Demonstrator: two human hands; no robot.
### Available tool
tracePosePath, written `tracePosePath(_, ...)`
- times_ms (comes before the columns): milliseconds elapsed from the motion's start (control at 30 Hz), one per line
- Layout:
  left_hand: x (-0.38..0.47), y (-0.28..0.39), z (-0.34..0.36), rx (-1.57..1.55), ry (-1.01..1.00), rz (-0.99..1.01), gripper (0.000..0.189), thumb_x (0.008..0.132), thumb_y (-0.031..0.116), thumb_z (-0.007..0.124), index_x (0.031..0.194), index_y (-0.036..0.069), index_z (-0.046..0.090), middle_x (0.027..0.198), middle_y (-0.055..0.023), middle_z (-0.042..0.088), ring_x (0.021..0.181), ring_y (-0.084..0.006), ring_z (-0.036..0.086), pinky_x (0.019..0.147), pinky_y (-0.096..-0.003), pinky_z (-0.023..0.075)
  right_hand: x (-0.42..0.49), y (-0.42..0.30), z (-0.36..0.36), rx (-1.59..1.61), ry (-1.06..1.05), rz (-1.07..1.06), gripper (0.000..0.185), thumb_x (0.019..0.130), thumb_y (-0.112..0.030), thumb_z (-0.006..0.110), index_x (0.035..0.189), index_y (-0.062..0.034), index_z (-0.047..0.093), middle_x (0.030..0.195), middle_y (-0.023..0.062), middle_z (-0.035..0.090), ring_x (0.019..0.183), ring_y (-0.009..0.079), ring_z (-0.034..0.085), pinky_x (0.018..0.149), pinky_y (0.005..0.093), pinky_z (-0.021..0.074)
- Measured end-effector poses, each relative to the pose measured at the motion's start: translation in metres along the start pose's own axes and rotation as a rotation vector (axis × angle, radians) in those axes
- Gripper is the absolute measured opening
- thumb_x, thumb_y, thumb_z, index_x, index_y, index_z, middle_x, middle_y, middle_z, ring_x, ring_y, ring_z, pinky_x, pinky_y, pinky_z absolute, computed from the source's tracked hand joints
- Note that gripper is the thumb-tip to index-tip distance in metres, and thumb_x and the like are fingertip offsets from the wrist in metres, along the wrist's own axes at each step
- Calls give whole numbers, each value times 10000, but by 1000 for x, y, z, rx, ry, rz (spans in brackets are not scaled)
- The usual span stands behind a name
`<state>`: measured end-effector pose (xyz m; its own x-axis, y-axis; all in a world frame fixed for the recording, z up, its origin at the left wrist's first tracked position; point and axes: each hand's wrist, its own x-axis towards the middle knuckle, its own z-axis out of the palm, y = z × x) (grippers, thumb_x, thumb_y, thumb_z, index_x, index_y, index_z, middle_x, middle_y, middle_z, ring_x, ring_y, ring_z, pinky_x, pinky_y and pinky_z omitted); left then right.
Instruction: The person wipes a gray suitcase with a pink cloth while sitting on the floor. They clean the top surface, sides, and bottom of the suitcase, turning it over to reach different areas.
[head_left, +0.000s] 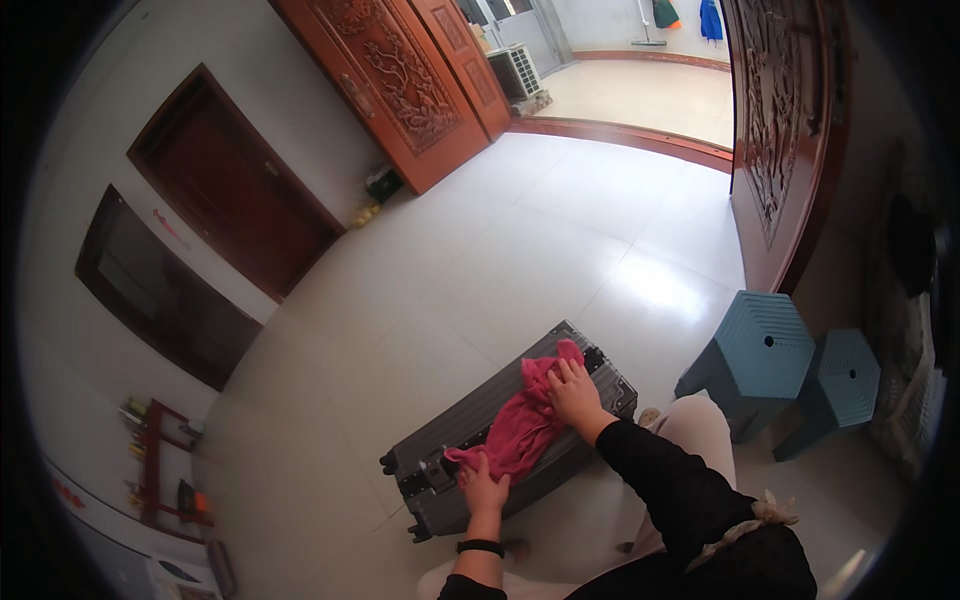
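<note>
A grey hard-shell suitcase (465, 442) with ribbed sides, dark corner guards and wheels lies on its side on the floor before me. Across its upper face spreads a crumpled pink cloth (529, 424). My left hand (484, 487) grips the cloth's near-left end, close to a dark latch (436, 471). At the opposite end, my right hand (576, 394) presses on the cloth with bent fingers, near the suitcase's far edge. The cloth hides part of the shell beneath it.
Two blue plastic stools (769, 345) stand to the right, close to my knee. Ahead, carved wooden doors (420, 97) frame an open doorway with a raised sill (622, 139). A wooden rack (154, 465) is at the left wall. Pale floor tiles (487, 247) surround the suitcase.
</note>
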<state>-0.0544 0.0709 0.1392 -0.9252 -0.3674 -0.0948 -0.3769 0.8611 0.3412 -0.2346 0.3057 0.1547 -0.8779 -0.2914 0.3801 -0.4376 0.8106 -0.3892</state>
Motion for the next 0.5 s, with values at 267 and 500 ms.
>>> tracePosePath(267, -24, 42, -4, -22, 253, 404, 594, 794, 40, 695, 1371, 170, 635, 1519, -278, 447, 1367, -457, 479, 1130, -492, 424, -17, -4, 13, 87, 129, 15, 611, 908, -331, 663, 1445, -67, 541, 1583, 286, 351, 1477, 465, 314, 1216, 563, 263)
tracePosePath(500, 28, 105, -28, -256, 343, 445, 481, 819, 33, 679, 1290, 131, 671, 1423, -239, 534, 1239, -441, 545, 1063, -498, 447, -16, -1, 11, 70, 74, 19, 599, 948, -326, 604, 1486, -89, 495, 1613, 229, 342, 1515, 401, 285, 1246, 523, 218)
